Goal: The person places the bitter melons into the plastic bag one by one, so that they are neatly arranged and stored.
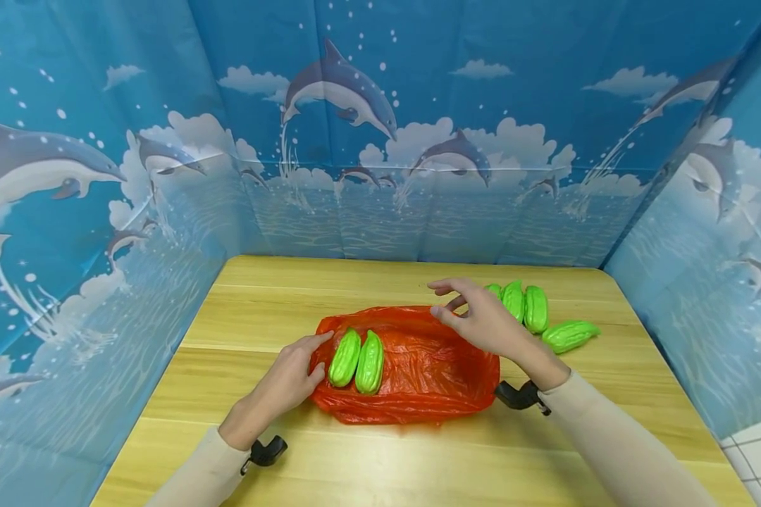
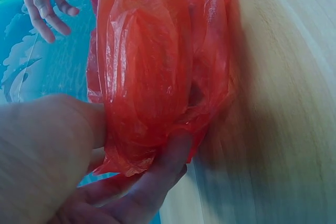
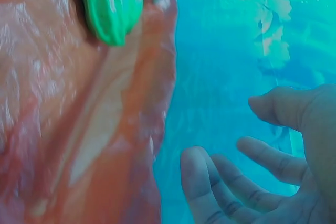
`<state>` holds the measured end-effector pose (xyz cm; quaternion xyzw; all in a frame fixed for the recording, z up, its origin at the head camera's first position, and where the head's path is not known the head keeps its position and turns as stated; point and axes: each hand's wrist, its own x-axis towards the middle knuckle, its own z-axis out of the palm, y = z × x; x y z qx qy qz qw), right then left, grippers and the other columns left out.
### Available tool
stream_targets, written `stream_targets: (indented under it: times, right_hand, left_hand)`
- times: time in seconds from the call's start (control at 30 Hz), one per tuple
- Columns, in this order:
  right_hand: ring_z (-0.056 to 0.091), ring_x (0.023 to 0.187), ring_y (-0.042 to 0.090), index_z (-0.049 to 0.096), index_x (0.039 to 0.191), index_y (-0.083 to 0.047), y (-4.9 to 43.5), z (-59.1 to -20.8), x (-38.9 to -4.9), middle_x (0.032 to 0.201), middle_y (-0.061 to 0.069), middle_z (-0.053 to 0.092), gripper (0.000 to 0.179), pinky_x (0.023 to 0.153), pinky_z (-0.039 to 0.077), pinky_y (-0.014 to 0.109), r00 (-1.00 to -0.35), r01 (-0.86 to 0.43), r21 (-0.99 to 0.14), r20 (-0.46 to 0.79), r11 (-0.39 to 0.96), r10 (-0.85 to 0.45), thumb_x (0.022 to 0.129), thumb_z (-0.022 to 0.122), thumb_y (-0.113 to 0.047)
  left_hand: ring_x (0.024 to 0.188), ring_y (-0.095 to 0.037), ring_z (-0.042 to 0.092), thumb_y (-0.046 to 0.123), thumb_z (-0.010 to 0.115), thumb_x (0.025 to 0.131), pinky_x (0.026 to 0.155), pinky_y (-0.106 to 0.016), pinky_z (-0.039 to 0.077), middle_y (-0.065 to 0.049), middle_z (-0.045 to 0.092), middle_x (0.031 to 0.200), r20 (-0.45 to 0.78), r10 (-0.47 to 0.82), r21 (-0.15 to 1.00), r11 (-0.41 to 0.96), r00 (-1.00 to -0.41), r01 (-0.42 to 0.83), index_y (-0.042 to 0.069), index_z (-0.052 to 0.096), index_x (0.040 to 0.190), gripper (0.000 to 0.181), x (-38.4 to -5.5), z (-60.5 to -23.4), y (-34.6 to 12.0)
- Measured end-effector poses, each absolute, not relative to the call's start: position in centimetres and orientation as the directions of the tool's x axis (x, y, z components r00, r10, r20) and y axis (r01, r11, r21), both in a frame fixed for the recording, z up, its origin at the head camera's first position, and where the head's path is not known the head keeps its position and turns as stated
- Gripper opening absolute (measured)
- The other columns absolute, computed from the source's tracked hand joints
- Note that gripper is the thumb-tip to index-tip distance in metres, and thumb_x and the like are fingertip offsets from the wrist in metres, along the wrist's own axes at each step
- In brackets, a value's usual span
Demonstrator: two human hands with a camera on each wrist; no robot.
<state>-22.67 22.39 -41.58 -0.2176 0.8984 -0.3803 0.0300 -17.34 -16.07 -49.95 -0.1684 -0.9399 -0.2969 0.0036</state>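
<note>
A red plastic bag [image 1: 418, 362] lies spread wide on the wooden table, its mouth facing up. Two bright green bitter melons [image 1: 344, 358] lie side by side in its left part. My left hand [image 1: 285, 377] holds the bag's left end; in the left wrist view the thumb and fingers come round the bunched red plastic [image 2: 149, 77]. Over the bag's right back rim hovers my right hand [image 1: 485, 320], fingers spread and loosely bent, nothing in them. The right wrist view shows that hand [image 3: 252, 182] apart from the bag, with a bitter melon [image 3: 113, 6] beyond.
Several more bitter melons [image 1: 535, 310] lie behind and right of the bag, partly hidden by the right hand. One of them [image 1: 571, 336] points rightward. A blue dolphin-print curtain [image 1: 431, 211] encloses the table [image 1: 260, 296] at the back and sides.
</note>
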Motion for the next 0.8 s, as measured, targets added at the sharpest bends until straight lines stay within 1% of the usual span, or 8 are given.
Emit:
stream_targets:
  times: [0.1, 0.27, 0.3, 0.37, 0.47, 0.57, 0.8]
  right_hand:
    - [0.078, 0.125, 0.035, 0.064, 0.165, -0.011, 23.5, -41.3, -23.2, 0.163, 0.018, 0.068, 0.052, 0.092, 0.071, 0.048, -0.91, -0.361, -0.69, 0.115, 0.627, -0.398, 0.118, 0.072, -0.031]
    - [0.076, 0.127, 0.038, 0.063, 0.165, -0.01, 25.7, -41.3, -24.2, 0.161, 0.02, 0.067, 0.051, 0.087, 0.068, 0.039, -0.924, -0.341, -0.684, 0.118, 0.644, -0.364, 0.119, 0.07, -0.032]
    - [0.075, 0.128, 0.039, 0.063, 0.164, -0.01, 26.1, -41.3, -24.4, 0.161, 0.021, 0.067, 0.05, 0.083, 0.068, 0.04, -0.926, -0.336, -0.686, 0.117, 0.645, -0.358, 0.119, 0.07, -0.031]
    - [0.075, 0.128, 0.041, 0.063, 0.164, -0.009, 27.0, -41.4, -24.8, 0.16, 0.022, 0.067, 0.05, 0.085, 0.068, 0.042, -0.928, -0.339, -0.68, 0.127, 0.65, -0.351, 0.12, 0.069, -0.03]
    - [0.075, 0.13, 0.042, 0.063, 0.164, -0.01, 28.1, -41.8, -25.3, 0.161, 0.022, 0.066, 0.05, 0.09, 0.07, 0.052, -0.931, -0.337, -0.669, 0.131, 0.662, -0.341, 0.12, 0.069, -0.031]
    - [0.074, 0.131, 0.043, 0.063, 0.165, -0.011, 29.1, -42.3, -25.8, 0.162, 0.022, 0.066, 0.051, 0.099, 0.069, 0.061, -0.935, -0.33, -0.651, 0.126, 0.683, -0.331, 0.12, 0.069, -0.033]
    - [0.069, 0.137, 0.051, 0.061, 0.167, -0.007, 31.0, -44.0, -27.3, 0.164, 0.027, 0.062, 0.055, 0.105, 0.064, 0.068, -0.94, -0.32, -0.592, 0.1, 0.739, -0.327, 0.119, 0.071, -0.032]
  left_hand:
    - [0.153, -0.045, 0.067, -0.002, 0.075, 0.107, 0.127, -0.061, 0.058, -0.025, 0.068, 0.164, 0.096, 0.314, 0.564, 0.765, -0.945, 0.311, -0.001, 0.061, 0.166, 0.061, -17.3, -50.0, -16.1]
    - [0.156, -0.045, 0.065, -0.001, 0.073, 0.108, 0.128, -0.062, 0.056, -0.024, 0.066, 0.167, 0.085, 0.313, 0.575, 0.76, -0.946, 0.304, 0.001, 0.06, 0.167, 0.061, -17.4, -50.0, -16.2]
    - [0.156, -0.045, 0.065, -0.001, 0.072, 0.108, 0.128, -0.062, 0.056, -0.024, 0.066, 0.167, 0.085, 0.314, 0.576, 0.759, -0.946, 0.303, 0.001, 0.06, 0.168, 0.061, -17.4, -50.0, -16.3]
    - [0.156, -0.045, 0.065, -0.001, 0.072, 0.108, 0.129, -0.062, 0.056, -0.024, 0.066, 0.167, 0.085, 0.314, 0.579, 0.757, -0.946, 0.303, 0.001, 0.059, 0.168, 0.061, -17.4, -50.1, -16.3]
    - [0.157, -0.045, 0.064, 0.0, 0.072, 0.108, 0.129, -0.062, 0.055, -0.024, 0.065, 0.168, 0.083, 0.316, 0.582, 0.754, -0.945, 0.303, 0.001, 0.059, 0.168, 0.062, -17.4, -50.2, -16.4]
    - [0.158, -0.045, 0.063, 0.0, 0.072, 0.108, 0.13, -0.062, 0.054, -0.024, 0.064, 0.169, 0.078, 0.317, 0.59, 0.75, -0.945, 0.3, 0.001, 0.058, 0.169, 0.062, -17.4, -50.3, -16.4]
    - [0.159, -0.045, 0.062, 0.001, 0.071, 0.108, 0.131, -0.062, 0.053, -0.023, 0.064, 0.169, 0.07, 0.316, 0.596, 0.748, -0.946, 0.293, 0.001, 0.057, 0.17, 0.063, -17.4, -50.5, -16.5]
